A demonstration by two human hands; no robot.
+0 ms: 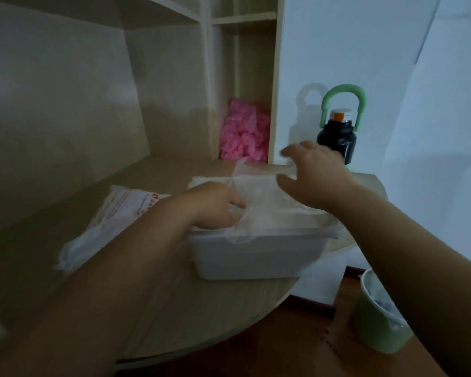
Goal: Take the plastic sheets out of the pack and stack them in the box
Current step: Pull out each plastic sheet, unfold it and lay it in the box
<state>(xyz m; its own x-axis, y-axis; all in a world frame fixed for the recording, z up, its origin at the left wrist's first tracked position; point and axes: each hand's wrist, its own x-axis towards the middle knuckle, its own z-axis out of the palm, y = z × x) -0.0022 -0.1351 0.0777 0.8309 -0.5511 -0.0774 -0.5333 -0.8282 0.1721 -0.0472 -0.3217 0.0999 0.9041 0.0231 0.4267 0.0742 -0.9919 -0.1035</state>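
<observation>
Spanning the upper left of the frame, pale shelving [161, 77] backs a round-edged wooden counter [174, 308] that fills the lower left and centre. White box [256, 257] sits at centre, close to the counter's right-hand rim. Pack [114, 213], printed in red, lies flat just left of the box, part hidden by the forearm. Plastic sheets [264, 197] lie across the top of the box, thin and translucent, one edge drooping over the near right corner and a far corner lifted. Green bucket [375, 317] stands on the floor at lower right. Right hand [313, 172], right of centre, is spread wide, fingers straight, over the far right part of the sheets, gripping nothing that shows. Left hand [215, 208], at centre, has fingers bent down onto the sheets at the box's left rim; pinching or only pressing, cannot tell, frame is blurred. Black bottle [337, 140] with a green loop handle stands just behind the right hand. Risks, as judged: the film looks light and clingy, so a lifting palm could drag the top sheet off skew; the overhang may slide the stack floorward, toward the bucket; a backward sweep of the right hand could tip the bottle; a hard press near the rim might shift the box.
</observation>
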